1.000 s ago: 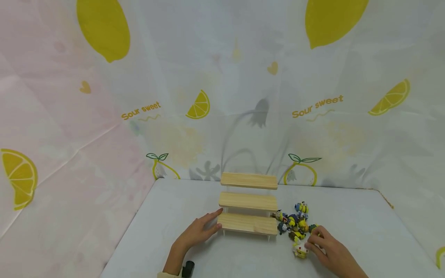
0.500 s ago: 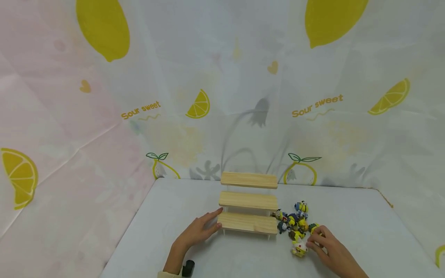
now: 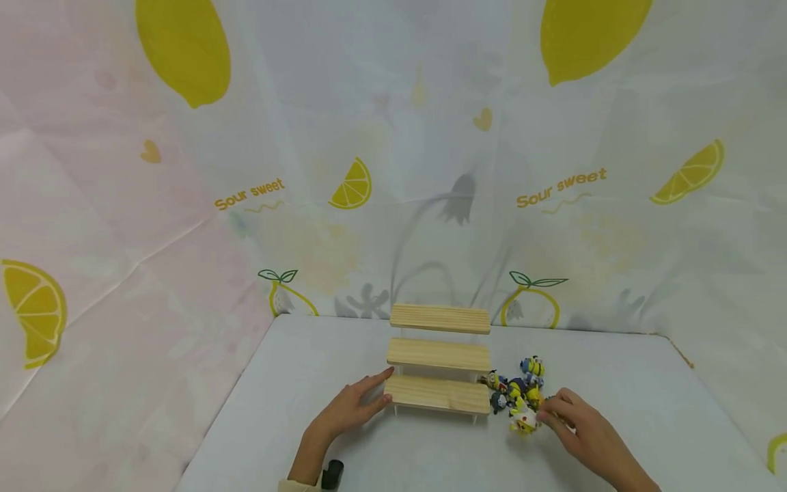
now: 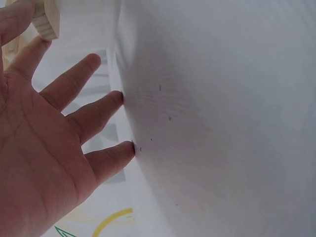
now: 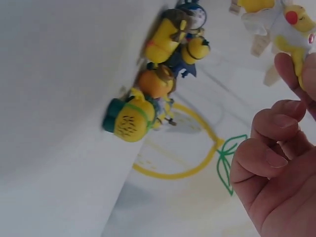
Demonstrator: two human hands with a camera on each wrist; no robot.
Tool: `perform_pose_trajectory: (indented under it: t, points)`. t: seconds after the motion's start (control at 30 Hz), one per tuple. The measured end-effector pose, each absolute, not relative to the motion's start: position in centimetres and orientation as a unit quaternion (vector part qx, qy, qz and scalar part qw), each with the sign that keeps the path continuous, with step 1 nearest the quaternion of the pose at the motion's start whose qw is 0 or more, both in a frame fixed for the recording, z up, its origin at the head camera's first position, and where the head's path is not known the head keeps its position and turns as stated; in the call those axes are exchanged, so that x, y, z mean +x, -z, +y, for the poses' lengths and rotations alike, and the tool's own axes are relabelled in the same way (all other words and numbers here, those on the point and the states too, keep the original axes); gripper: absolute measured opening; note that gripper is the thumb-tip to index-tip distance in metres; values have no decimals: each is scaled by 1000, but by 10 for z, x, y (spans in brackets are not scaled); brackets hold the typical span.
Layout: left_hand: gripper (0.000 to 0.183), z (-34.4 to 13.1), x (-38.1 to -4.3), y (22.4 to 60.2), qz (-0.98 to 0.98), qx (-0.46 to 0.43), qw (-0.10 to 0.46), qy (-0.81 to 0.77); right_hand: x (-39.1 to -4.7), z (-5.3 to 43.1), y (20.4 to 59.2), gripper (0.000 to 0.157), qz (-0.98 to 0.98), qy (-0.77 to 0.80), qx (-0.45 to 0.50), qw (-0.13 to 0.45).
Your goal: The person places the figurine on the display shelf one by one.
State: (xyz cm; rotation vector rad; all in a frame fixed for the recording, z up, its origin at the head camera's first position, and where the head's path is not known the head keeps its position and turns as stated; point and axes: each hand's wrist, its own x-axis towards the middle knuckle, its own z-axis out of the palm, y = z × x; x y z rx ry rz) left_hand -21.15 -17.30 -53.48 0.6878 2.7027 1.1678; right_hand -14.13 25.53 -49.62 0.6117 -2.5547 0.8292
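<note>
My right hand [image 3: 581,430] pinches a yellow-and-white toy figurine [image 3: 524,418] between thumb and index finger. In the right wrist view this figurine [image 5: 295,30] has red cheeks and is held up off the table, while the other fingers [image 5: 269,159] curl beneath. Spread and fairly straight, my left hand [image 3: 347,412] touches the left end of a three-tier wooden display shelf [image 3: 438,394]. The left wrist view shows the thumb and index finger at a wooden board's end [image 4: 48,20], with the other fingers apart from it.
Several small figurines [image 3: 515,388], mostly yellow and blue, lie clustered right of the shelf. One in yellow and green [image 5: 132,118] lies at the pile's near end in the right wrist view. Behind the white table [image 3: 307,348] hangs a lemon-print cloth [image 3: 344,246].
The yellow-and-white figurine has been lifted from the table and moved up and slightly left with my right hand, now in front of part of the pile. My left hand has stayed put.
</note>
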Motion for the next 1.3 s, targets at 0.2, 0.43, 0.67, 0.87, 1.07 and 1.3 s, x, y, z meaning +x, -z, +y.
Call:
perform_pose_trajectory:
  t: [0.2, 0.43, 0.67, 0.87, 1.07, 1.3]
  points:
    - [64, -172, -211, 535, 891, 236, 55, -385, -148, 246, 486, 25, -903, -316, 222, 188]
    - [63, -171, -210, 532, 890, 236, 54, -387, -156, 233, 475, 23, -900, -332, 226, 170]
    - [64, -170, -210, 531, 891, 243, 46, -382, -167, 218, 468, 17, -890, -341, 249, 174]
    - [64, -172, -210, 531, 895, 237, 44, -375, -180, 203, 466, 16, -879, -348, 277, 172]
    - [62, -172, -210, 530, 892, 244, 42, -379, -189, 184, 462, 14, -870, -359, 291, 172]
    - [61, -171, -211, 531, 891, 250, 32, -378, -200, 162, 463, 9, -870, -358, 300, 157]
